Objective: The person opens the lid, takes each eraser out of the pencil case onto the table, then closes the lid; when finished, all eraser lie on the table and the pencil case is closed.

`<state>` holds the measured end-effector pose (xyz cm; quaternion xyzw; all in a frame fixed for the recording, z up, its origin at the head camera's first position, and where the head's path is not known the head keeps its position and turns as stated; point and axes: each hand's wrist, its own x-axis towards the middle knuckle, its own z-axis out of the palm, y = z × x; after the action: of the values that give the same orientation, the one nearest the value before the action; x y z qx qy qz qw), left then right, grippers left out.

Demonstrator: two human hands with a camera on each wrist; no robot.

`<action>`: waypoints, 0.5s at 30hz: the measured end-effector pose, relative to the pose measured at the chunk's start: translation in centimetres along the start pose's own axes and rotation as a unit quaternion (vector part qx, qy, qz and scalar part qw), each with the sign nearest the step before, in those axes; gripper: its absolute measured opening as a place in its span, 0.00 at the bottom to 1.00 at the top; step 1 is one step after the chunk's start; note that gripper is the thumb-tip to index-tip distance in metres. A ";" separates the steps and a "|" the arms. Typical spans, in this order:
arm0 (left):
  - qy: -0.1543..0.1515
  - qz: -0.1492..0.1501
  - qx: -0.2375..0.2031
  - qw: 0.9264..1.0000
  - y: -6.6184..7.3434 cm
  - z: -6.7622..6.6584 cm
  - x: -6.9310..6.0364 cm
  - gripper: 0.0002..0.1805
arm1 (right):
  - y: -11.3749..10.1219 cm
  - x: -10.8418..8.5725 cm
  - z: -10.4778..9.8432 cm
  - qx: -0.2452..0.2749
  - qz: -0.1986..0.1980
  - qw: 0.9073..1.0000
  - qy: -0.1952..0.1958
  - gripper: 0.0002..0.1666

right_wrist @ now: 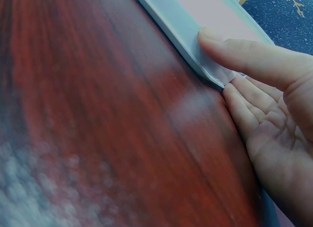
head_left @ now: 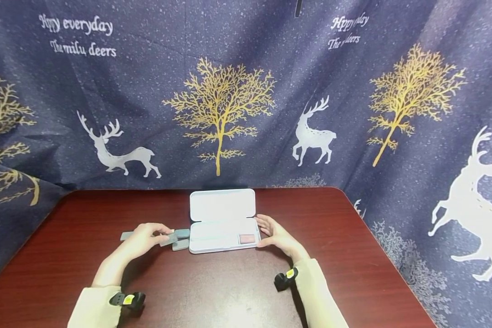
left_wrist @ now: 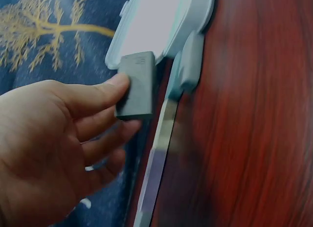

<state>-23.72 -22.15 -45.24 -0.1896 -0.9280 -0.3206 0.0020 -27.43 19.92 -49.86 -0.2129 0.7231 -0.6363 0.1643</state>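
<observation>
A white pencil case [head_left: 223, 249] lies on the table with its lid [head_left: 222, 205] raised at the back. A pink block [head_left: 247, 238], perhaps an eraser, sits at the right inside it. My left hand [head_left: 141, 241] pinches a grey rectangular block [left_wrist: 137, 85] between thumb and fingers, just left of the case. Below it, a teal block [head_left: 182, 233] and another grey block [head_left: 181, 245] lie against the case's left end. My right hand [head_left: 278, 237] holds the case's right end, thumb at the front corner and fingers along the side.
A row with a beige block [left_wrist: 166, 122] and a purple block [left_wrist: 154, 180] runs leftward from the teal one, mostly behind my left hand in the head view. The dark red table [head_left: 229, 291] ends at a patterned blue curtain [head_left: 246, 114] behind the case.
</observation>
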 end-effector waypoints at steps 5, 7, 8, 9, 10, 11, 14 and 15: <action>-0.034 -0.015 0.011 0.999 -0.9 -0.9 -0.9 0.09 | -0.1 0.0 -0.1 -0.001 -0.001 1.000 0.002 0.54; -0.051 -0.020 0.007 0.998 -1.1 -1.1 -1.1 0.09 | -0.1 0.0 -0.2 0.000 -0.001 1.000 0.002 0.54; -0.057 -0.019 0.005 0.998 -1.2 -1.1 -1.2 0.08 | -0.1 0.0 -0.2 0.000 -0.001 1.000 0.002 0.54; -0.062 -0.018 0.003 0.998 -1.2 -1.1 -1.2 0.08 | -0.2 0.0 -0.2 -0.001 -0.001 1.000 0.002 0.54; -0.065 -0.015 0.001 0.998 -1.3 -1.1 -1.2 0.08 | -0.2 0.0 -0.2 -0.001 -0.002 1.000 0.002 0.54; -0.066 -0.014 0.001 0.998 -1.3 -1.1 -1.2 0.08 | -0.2 0.0 -0.2 -0.001 -0.002 1.000 0.001 0.54; -0.063 -0.010 0.009 0.998 -1.2 -0.9 -1.2 0.07 | -0.1 0.0 -0.1 -0.001 -0.002 1.000 0.002 0.54; -0.062 -0.011 0.011 0.998 -1.1 -0.9 -1.1 0.07 | -0.1 0.0 -0.1 -0.001 -0.002 1.000 0.002 0.54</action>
<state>-23.19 -23.87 -45.37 -0.1986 -0.9318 -0.2985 -0.0568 -27.47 20.01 -49.74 -0.2134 0.7233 -0.6367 0.1610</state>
